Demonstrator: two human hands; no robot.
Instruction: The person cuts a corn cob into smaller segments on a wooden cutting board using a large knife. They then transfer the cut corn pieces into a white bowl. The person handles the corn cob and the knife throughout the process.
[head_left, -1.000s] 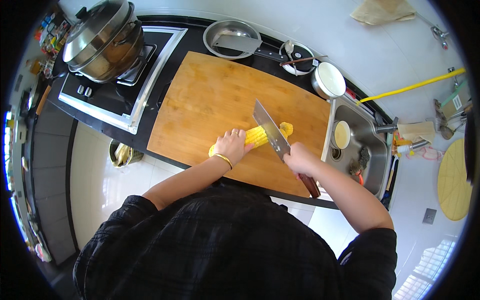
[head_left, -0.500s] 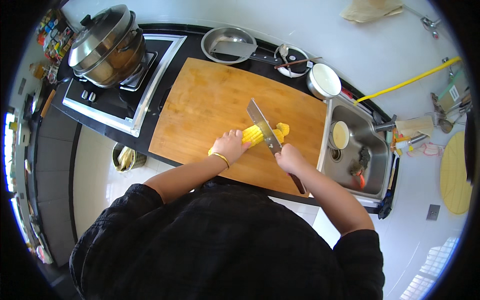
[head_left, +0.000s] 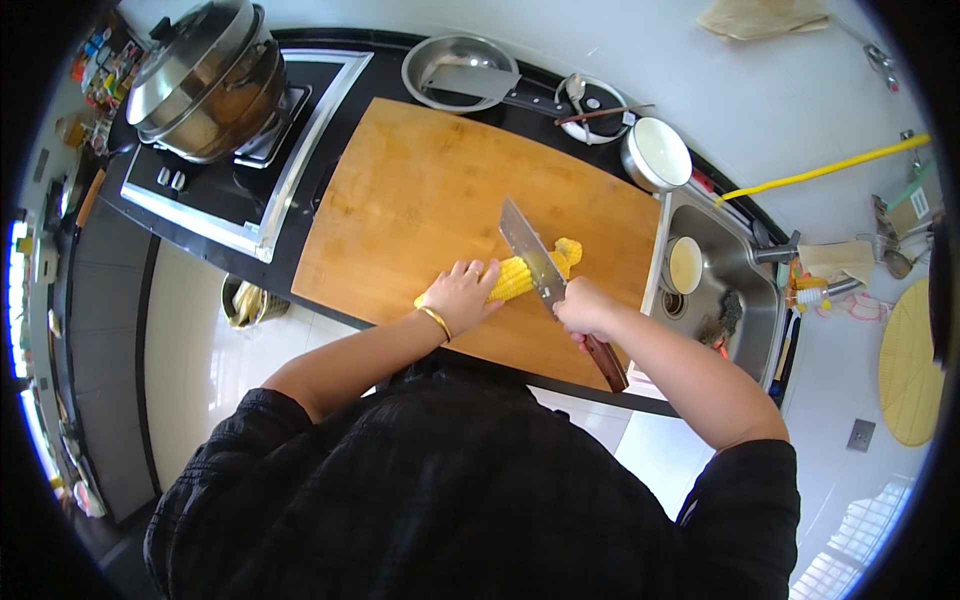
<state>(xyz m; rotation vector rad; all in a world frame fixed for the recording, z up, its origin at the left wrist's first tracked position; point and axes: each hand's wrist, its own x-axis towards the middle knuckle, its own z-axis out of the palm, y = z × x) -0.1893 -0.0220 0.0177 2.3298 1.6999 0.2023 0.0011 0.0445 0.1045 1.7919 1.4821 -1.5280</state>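
A yellow corn cob (head_left: 513, 279) lies slantwise on the wooden cutting board (head_left: 400, 190). My left hand (head_left: 460, 297), with a gold bangle at the wrist, is closed over its left part and presses it against the board. My right hand (head_left: 585, 307) grips a cleaver (head_left: 532, 248) where the blade meets the brown wooden handle. The blade crosses the cob near its right end; how deep its edge sits in the corn cannot be made out. Just right of the blade lie yellow corn pieces (head_left: 570, 248), close against it.
Behind the board are a steel bowl (head_left: 435, 60) with a second cleaver (head_left: 480, 82) across it, a white-rimmed lid (head_left: 600, 125) and a white bowl (head_left: 660, 155). The sink (head_left: 740, 300) adjoins on the right. A large steamer pot (head_left: 205, 90) stands on the stove at left.
The whole view has shifted slightly. My right elbow has moved outward, and more of the cleaver's handle shows below my right hand. My left hand stays on the cob.
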